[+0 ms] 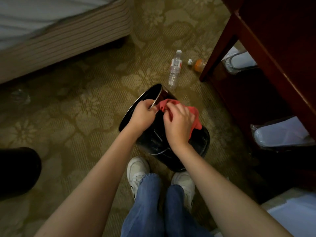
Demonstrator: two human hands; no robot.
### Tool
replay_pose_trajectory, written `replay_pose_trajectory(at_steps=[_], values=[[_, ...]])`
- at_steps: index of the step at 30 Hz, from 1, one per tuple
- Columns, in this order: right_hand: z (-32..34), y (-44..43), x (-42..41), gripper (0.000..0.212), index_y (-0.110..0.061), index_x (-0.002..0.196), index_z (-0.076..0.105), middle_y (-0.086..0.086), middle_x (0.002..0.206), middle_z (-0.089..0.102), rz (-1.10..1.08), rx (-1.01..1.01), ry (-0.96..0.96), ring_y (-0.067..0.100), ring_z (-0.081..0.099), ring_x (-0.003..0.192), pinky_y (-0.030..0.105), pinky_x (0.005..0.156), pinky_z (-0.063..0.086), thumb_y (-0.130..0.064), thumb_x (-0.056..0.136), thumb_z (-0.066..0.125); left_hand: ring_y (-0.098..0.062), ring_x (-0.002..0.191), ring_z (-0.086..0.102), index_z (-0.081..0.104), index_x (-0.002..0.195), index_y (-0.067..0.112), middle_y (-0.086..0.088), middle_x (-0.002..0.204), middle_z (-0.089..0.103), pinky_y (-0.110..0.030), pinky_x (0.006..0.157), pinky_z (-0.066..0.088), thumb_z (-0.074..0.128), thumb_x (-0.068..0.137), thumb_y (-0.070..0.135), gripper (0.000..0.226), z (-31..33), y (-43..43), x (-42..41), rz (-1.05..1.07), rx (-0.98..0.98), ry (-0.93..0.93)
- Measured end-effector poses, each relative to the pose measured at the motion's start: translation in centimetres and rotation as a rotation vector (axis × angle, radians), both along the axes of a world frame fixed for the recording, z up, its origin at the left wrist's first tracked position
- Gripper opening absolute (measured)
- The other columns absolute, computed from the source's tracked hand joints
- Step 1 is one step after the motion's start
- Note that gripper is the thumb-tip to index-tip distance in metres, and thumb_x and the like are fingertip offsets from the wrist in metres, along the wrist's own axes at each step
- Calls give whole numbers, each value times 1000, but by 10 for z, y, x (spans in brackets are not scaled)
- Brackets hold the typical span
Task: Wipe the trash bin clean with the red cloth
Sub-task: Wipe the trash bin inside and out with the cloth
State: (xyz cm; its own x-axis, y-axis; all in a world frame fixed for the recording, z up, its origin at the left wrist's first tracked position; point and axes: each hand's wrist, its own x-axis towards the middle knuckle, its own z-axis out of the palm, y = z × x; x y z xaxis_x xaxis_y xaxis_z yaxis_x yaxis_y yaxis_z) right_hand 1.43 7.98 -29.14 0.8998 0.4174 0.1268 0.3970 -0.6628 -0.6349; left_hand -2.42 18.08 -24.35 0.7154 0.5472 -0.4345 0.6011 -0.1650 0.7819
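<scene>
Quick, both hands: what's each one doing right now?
Left hand: grips the rim of the round black trash bin.
Right hand: holds the crumpled red cloth against the bin.

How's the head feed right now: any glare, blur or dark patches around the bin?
Head view: dim, warm light; glare streaks on the trash bin; red cloth, left hand and right hand sharp; deep shadow under the wooden table; edges bowed by the wide lens.

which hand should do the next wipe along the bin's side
Right. The right hand grips the red cloth against the outer wall of the trash bin. The left hand grips the rim, probably steadying the tilted bin.
</scene>
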Motion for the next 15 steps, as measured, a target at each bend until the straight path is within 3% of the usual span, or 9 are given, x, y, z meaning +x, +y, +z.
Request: replay_pose_trajectory(at_steps=[3, 9, 12, 15], values=[[-6, -9, -10, 25, -17, 103, 68, -4, 87, 64, 80, 11, -97, 19, 57, 86, 28, 79, 27, -22, 84, 53, -24, 89, 61, 66, 101, 2, -20, 98, 67, -24, 72, 46, 44, 96, 5, 23, 0, 0, -4, 14, -5, 3], [-7, -10, -5, 24, -16, 99, 69, -4, 85, 65, 121, 43, -139, 20, 59, 83, 30, 80, 28, -23, 84, 52, -30, 88, 62, 66, 100, 1, -24, 99, 66, -35, 78, 49, 44, 96, 4, 23, -1, -1, -5, 24, 4, -12], [-5, -4, 4, 22, -16, 99, 70, -3, 86, 66, 24, 41, -110, 20, 60, 85, 29, 79, 27, -19, 81, 58, -22, 86, 61, 66, 102, 5, -18, 96, 68, -22, 69, 46, 45, 96, 5, 22, -4, -2, 0, 6, 17, -7], [-10, -12, -6, 25, -15, 101, 68, -2, 85, 63, 113, 25, -136, 21, 56, 83, 32, 79, 29, -21, 84, 52, -20, 83, 60, 66, 99, 3, -16, 91, 66, -13, 61, 40, 45, 94, 4, 21, -8, 0, 1, 14, 41, -1]])
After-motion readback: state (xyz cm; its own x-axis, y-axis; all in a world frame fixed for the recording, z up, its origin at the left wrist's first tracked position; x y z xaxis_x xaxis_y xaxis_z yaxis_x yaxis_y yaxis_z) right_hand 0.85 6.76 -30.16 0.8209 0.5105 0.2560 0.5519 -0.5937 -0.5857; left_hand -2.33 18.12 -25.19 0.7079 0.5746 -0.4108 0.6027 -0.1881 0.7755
